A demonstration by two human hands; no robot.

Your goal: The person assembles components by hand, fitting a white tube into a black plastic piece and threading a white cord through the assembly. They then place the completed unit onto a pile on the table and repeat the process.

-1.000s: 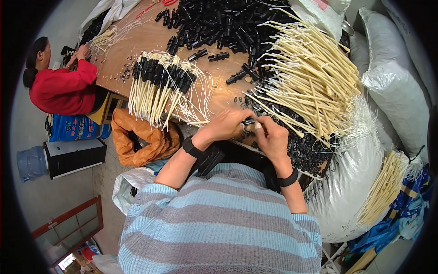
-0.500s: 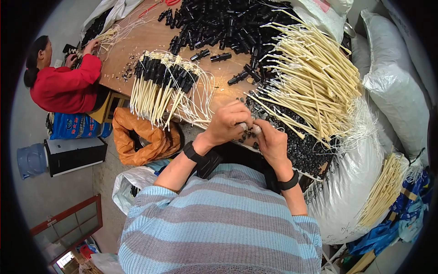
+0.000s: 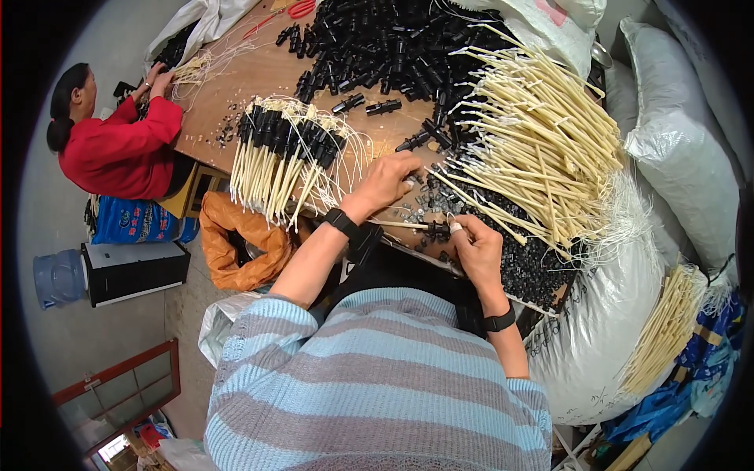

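Note:
My right hand (image 3: 477, 242) pinches the end of a black plastic connector (image 3: 434, 228) at the table's near edge. A pale yellow tube (image 3: 400, 224) runs out of the connector toward the left. My left hand (image 3: 386, 182) is further up and left over the table, its fingers curled together beside scattered small dark clips (image 3: 430, 188). Whatever is between its fingertips is hidden. White wraps cover a fingertip on each hand. Left of my left hand lies a row of finished-looking tubes with black connectors (image 3: 283, 141) and loose white strings.
A heap of black connectors (image 3: 385, 47) covers the far table. Many pale tubes (image 3: 542, 141) lie at right above small dark clips (image 3: 534, 271). White sacks (image 3: 679, 141) stand at the right. A person in red (image 3: 122, 149) works at the far left. Red scissors (image 3: 301, 9) lie far back.
My hands, close together before, have parted. The left moved up and left; the right moved slightly right and down, with the connector and tube now showing. The person in red shifted their hands.

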